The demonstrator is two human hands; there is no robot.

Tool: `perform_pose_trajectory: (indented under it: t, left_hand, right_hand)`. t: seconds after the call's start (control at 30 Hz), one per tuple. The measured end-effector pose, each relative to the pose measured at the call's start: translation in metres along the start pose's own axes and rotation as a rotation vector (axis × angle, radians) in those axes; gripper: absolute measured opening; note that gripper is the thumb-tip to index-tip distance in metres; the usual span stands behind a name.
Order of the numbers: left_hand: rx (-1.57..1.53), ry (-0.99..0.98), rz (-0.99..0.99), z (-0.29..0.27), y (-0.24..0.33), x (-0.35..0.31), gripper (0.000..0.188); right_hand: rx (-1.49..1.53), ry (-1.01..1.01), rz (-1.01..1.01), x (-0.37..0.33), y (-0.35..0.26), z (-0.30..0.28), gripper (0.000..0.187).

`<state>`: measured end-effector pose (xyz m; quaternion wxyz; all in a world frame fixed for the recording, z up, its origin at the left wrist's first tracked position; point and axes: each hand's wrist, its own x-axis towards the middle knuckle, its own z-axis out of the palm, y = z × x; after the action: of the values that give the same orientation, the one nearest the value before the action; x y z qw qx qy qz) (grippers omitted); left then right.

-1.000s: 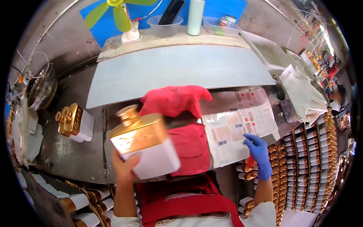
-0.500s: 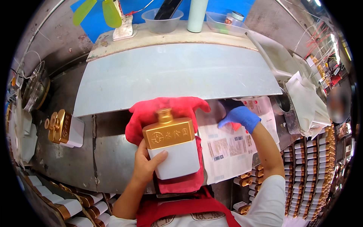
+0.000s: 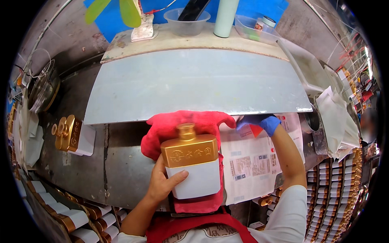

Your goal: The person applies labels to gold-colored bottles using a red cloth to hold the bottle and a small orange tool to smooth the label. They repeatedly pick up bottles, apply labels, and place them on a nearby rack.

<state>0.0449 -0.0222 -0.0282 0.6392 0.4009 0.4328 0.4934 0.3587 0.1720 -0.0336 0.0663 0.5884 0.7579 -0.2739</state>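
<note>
A flat-sided bottle (image 3: 196,180), white below with a gold shoulder and neck, is gripped by my bare left hand (image 3: 165,182), the thumb lying across its front. Behind and beneath the bottle is a red cloth (image 3: 162,125). To the right, my blue-gloved right hand (image 3: 267,123) reaches under the front edge of a pale grey board (image 3: 194,85). Its thumb side shows, but the board hides most of the fingers. A small orange-red piece (image 3: 256,129) lies by that hand, above a printed paper sheet (image 3: 253,166).
More gold-and-white bottles (image 3: 77,135) stand at left on the metal table (image 3: 125,170). Rows of bottles (image 3: 336,194) fill the lower right, with others (image 3: 67,212) at lower left. A plastic bowl (image 3: 187,26), a green cylinder (image 3: 225,18) and a fan (image 3: 139,24) stand behind.
My right hand has gone further under the board's edge, hiding more of its fingers. My left hand still holds the bottle. The whole view has shifted slightly.
</note>
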Motion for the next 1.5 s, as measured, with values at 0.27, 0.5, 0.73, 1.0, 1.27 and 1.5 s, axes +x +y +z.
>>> perform_pose_trajectory:
  t: [0.27, 0.5, 0.73, 1.0, 1.27, 1.5]
  left_hand:
    - [0.009, 0.007, 0.010, 0.006, 0.004, 0.002, 0.056]
    - [0.026, 0.033, 0.098, 0.008, 0.001, 0.000, 0.056]
    - [0.144, -0.023, 0.132, -0.007, -0.002, 0.000, 0.058]
    - [0.322, 0.054, 0.628, -0.023, -0.005, -0.039, 0.035]
    - [0.605, 0.246, 0.502, 0.001, 0.003, -0.038, 0.017]
    - [0.648, 0.341, 0.589, 0.003, 0.008, -0.026, 0.011]
  right_hand:
    - [-0.363, 0.773, -0.126, -0.007, 0.048, 0.058, 0.021]
    - [-0.102, 0.808, -0.132, -0.155, -0.056, 0.051, 0.003]
    - [0.719, 0.497, -0.182, -0.237, -0.142, 0.031, 0.008]
    - [1.077, 0.321, -0.164, -0.207, -0.187, 0.063, 0.011]
    - [0.850, 0.633, -0.052, -0.168, -0.180, 0.096, 0.010]
    - [0.681, 0.726, -0.115, -0.160, -0.171, 0.099, 0.012]
